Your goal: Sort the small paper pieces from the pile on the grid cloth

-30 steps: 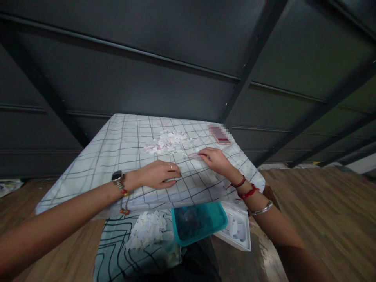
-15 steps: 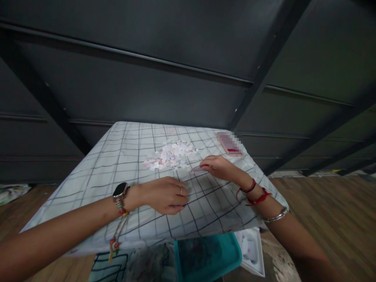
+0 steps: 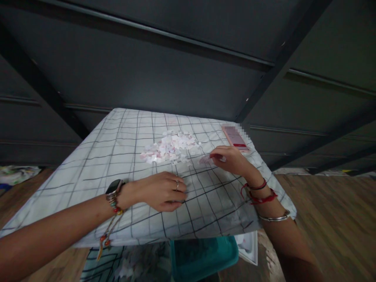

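A loose heap of small white and pale pink paper-like scraps (image 3: 172, 145) lies on the checked cloth. Just beyond the heap's right end, my right hand (image 3: 230, 158) pinches a small see-through pinkish piece, like a little plastic bag (image 3: 205, 159); its exact kind is too blurred to tell. Nearer to me, my left hand (image 3: 164, 192) rests palm down on the cloth below the heap. Its fingers are loosely bent and the thumb stands a little apart, with nothing visible in them.
A white cloth with dark check lines (image 3: 96, 164) covers the table. At its back right lies a pink-edged phone (image 3: 237, 141). Below the front edge are a teal bin (image 3: 205, 256), a white box (image 3: 249, 248) and a bag of scraps (image 3: 141, 262). A dark panelled wall (image 3: 164, 74) stands behind.
My right hand has shifted slightly right, away from the heap, still holding the see-through piece. My left hand stays about where it was on the cloth. The camera view has tilted a little downward.
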`<state>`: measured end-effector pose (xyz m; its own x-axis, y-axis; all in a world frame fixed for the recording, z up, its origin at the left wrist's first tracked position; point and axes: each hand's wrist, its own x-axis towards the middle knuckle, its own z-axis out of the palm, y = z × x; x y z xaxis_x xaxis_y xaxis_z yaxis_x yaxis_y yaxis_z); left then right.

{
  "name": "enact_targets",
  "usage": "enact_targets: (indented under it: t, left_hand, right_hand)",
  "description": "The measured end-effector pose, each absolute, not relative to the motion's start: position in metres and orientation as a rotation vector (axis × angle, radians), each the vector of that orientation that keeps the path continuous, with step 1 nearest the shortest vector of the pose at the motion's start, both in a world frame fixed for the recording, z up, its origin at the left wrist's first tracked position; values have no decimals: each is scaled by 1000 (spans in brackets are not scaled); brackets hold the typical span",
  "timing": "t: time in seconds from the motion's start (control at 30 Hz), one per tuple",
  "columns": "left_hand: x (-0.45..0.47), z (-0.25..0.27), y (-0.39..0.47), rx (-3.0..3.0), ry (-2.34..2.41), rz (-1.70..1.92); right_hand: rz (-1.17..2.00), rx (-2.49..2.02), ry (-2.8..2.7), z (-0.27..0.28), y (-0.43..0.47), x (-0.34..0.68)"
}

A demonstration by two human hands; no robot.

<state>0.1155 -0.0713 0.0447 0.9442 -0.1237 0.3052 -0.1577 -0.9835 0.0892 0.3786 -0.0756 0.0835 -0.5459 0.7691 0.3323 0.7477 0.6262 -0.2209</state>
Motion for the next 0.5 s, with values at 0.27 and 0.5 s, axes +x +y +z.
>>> enact_targets:
  t: [0.27,0.5]
  left_hand:
    - [116,48,-72,2995,-197,483]
    - [115,48,-72,3012,-181,486]
  right_hand:
    - [11,-1258,-2533,77,-79,361]
    - [-93,-1305,-2422,76,-78,368]
